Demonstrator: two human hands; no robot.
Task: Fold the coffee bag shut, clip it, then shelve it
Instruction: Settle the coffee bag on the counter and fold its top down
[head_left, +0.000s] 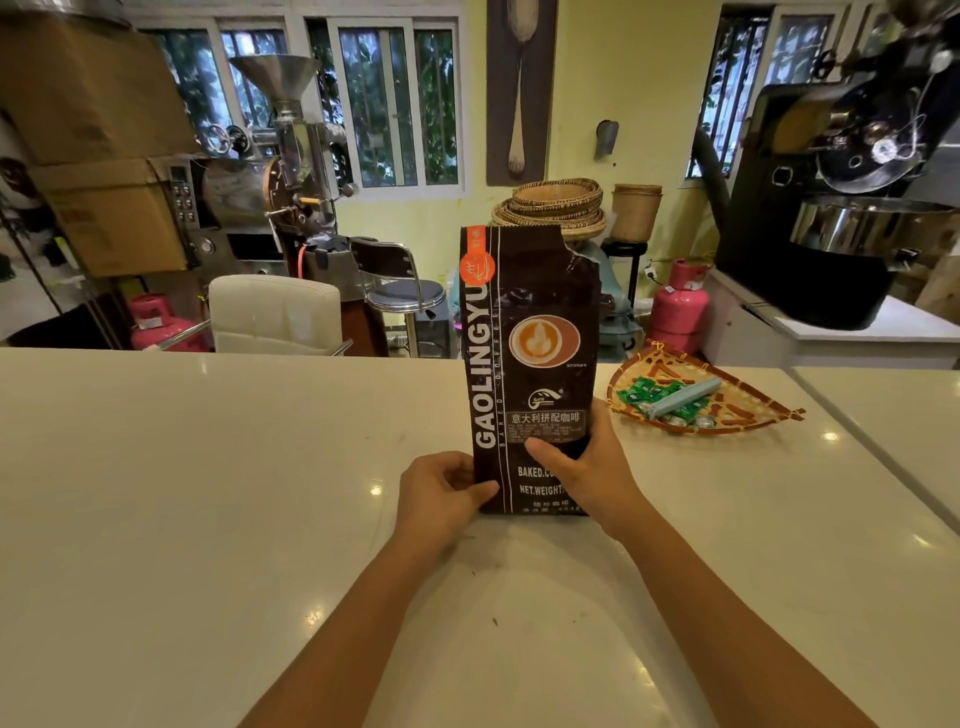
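Observation:
A tall dark brown coffee bag (530, 332) with white "GAOLINGYU" lettering and a latte picture stands upright on the white counter (208, 467). Its top is unfolded and torn open at the right corner. My left hand (441, 491) grips the bag's lower left edge. My right hand (582, 462) wraps the lower right side, thumb across the front. A pale blue bag clip (683, 399) lies in a fan-shaped woven tray (753, 415) to the right of the bag.
Green sweet packets (647, 392) share the tray with the clip. Beyond the counter stand a white chair (275, 312), a stool (405, 296), pink gas cylinders (678, 306), a steel coffee roaster (270, 171) at left and a black roaster (841, 208) at right.

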